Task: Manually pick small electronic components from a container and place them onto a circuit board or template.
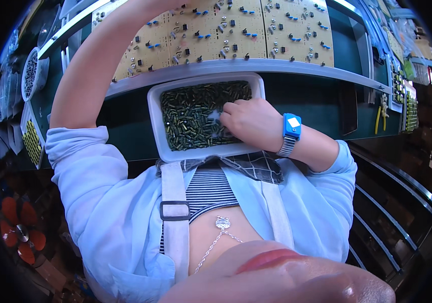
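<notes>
A white rectangular tray [156, 129] holds a heap of small dark green cylindrical capacitors [190, 121]. My right hand [252, 121] reaches over the tray's right side, a blue strap on its wrist. Its fingers are curled down at the capacitors, and the fingertips are hidden, so what they pinch cannot be made out. Beyond the tray lie tan circuit boards [216, 35] fitted with black, blue and silver parts. Over their far left part stretches my left arm; only a sliver of my left hand [171, 3] shows at the top edge, its fingers out of sight.
A metal rail [276, 65] runs between tray and boards. At the left stand a round white tub [35, 76] of small metal parts and a box of yellow-green parts [32, 141]. Yellow-handled pliers [380, 117] lie at the right. An orange-bladed fan [21, 230] is low at the left.
</notes>
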Available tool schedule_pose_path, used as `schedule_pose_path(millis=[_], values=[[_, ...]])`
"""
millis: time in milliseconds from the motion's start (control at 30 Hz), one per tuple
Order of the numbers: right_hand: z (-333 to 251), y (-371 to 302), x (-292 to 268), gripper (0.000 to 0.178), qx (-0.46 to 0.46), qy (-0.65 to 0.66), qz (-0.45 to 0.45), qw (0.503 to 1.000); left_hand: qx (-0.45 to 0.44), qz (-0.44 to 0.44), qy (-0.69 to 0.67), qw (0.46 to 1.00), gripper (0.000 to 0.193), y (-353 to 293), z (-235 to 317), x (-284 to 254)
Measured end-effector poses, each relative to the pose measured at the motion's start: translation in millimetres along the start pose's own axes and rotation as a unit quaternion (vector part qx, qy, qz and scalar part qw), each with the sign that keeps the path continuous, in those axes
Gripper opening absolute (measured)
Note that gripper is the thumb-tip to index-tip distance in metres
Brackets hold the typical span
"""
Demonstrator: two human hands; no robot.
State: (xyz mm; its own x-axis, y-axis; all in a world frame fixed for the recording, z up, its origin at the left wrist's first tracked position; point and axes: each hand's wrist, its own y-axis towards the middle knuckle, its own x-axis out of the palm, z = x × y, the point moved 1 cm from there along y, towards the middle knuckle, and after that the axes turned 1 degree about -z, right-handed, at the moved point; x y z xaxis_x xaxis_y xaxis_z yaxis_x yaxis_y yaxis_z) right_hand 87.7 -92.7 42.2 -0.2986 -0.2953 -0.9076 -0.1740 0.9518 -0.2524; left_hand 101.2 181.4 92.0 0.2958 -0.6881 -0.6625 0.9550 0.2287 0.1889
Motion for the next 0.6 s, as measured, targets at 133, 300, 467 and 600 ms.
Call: schedule_pose_path(millis=[133,300,467,600], values=[[4,-6,-3,0.013,0.011,0.021,-0.024,0.999,-0.033,-0.031,0.059,0.997,0.017,6,-5,-4],[1,-6,-13,0.012,0.038,0.117,-0.020,0.992,0.012,-0.031,0.127,0.991,0.017,9,-10,-6],[-1,-8,-11,0.016,-0.009,0.162,0.115,0.980,0.104,0.014,0.216,0.971,0.014,7,-22,-5],[-1,-8,-11,0.025,-0.037,0.155,0.135,0.978,0.157,0.032,0.233,0.959,0.012,3,-21,-6]])
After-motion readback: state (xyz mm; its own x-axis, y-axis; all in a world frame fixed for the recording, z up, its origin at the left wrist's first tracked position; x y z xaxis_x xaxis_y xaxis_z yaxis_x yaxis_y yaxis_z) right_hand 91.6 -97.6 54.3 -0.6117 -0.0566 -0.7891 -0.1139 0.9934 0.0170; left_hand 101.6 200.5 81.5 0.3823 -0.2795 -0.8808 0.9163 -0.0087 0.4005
